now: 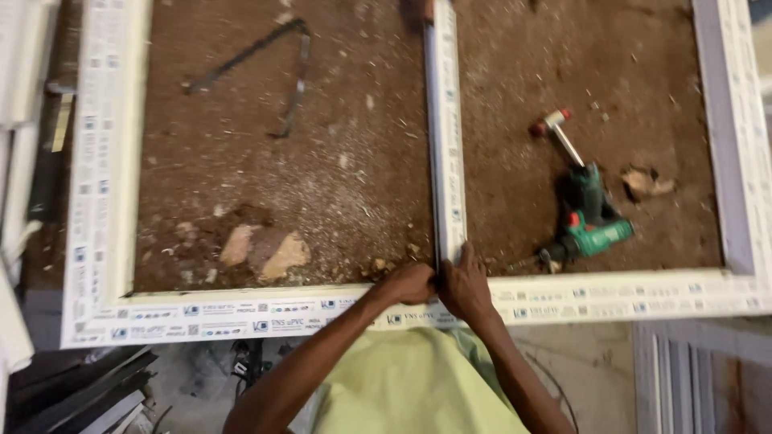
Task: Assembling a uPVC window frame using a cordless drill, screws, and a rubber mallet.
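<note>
A big white plastic window frame (104, 161) lies flat on a rough brown desk (322, 161) strewn with sawdust, chips and pale worn patches; its smooth rails carry a printed protective film. One white middle bar (445, 120), long and straight, runs from the far edge down to the near rail, splitting the frame into two openings. The left hand (410, 283) and right hand (465, 285) meet at the bar's near end, where it joins the rail, fingers curled and gripping that end from either side. One green cordless drill (591, 225) lies in the right opening, with one small hammer (556, 133) beside it. One thin bent black strip (273, 64) lies in the left opening. Grey concrete floor (587, 362) shows below the desk.
</note>
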